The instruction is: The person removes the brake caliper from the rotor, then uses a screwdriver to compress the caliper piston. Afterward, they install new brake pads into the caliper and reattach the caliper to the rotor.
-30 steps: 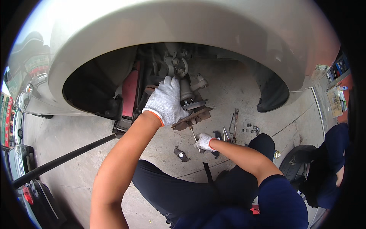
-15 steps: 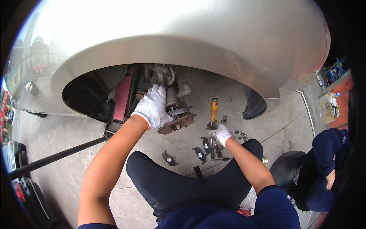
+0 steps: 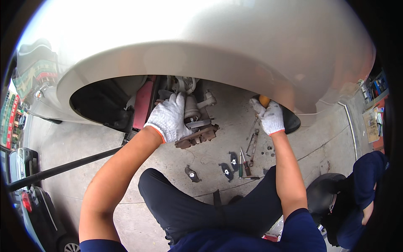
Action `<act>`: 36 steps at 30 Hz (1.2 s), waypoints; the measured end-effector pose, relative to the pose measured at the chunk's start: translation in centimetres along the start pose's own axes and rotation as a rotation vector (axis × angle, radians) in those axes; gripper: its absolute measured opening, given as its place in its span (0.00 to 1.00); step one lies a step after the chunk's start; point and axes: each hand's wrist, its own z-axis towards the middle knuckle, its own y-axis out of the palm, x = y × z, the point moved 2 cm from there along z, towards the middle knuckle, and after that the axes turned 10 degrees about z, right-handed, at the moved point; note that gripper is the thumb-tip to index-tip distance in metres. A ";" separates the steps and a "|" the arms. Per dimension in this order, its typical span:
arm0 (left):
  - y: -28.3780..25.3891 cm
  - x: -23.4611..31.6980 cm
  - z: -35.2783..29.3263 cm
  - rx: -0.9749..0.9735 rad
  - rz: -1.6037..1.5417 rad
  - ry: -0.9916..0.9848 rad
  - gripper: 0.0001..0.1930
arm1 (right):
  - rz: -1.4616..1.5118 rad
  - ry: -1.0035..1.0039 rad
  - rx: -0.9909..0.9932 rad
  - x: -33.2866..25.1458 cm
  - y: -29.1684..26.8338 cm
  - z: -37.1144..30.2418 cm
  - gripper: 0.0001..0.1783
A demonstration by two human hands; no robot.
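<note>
My left hand (image 3: 167, 119), in a white knit glove with an orange cuff, grips the rusty brake caliper (image 3: 205, 135) inside the wheel arch. Its fingertips are curled over the far side and partly hidden among the metal parts. Farther right, my right hand (image 3: 270, 116), gloved alike, is closed around a yellow-handled tool that looks like a screwdriver (image 3: 264, 101). The shaft is hidden by the glove and the fender edge. Brake pads (image 3: 192, 173) lie on the concrete below, beside a red-handled screwdriver (image 3: 247, 169) and a green-handled one (image 3: 240, 170).
The silver car's fender (image 3: 176, 59) arches over both hands. Wrenches (image 3: 253, 147) and small metal parts lie under my right hand. A long black bar (image 3: 67, 168) slopes in from the left. At the right sits another person (image 3: 365, 197) beside a tyre (image 3: 321, 187).
My right hand has moved up and right with the yellow-handled screwdriver, from above the floor tools to the fender's right edge. My left hand stays on the brake caliper.
</note>
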 end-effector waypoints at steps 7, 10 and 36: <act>-0.2 -0.2 0.0 0.020 -0.019 0.007 0.58 | 0.391 0.242 -0.170 4.7 -0.1 0.5 0.23; 0.2 -0.5 0.1 0.025 -0.021 0.008 0.57 | 0.743 0.287 -0.278 2.0 -0.4 0.0 0.31; -0.4 0.0 0.5 -0.027 -0.115 0.029 0.62 | 0.264 0.124 -0.203 4.7 -3.7 -0.4 0.31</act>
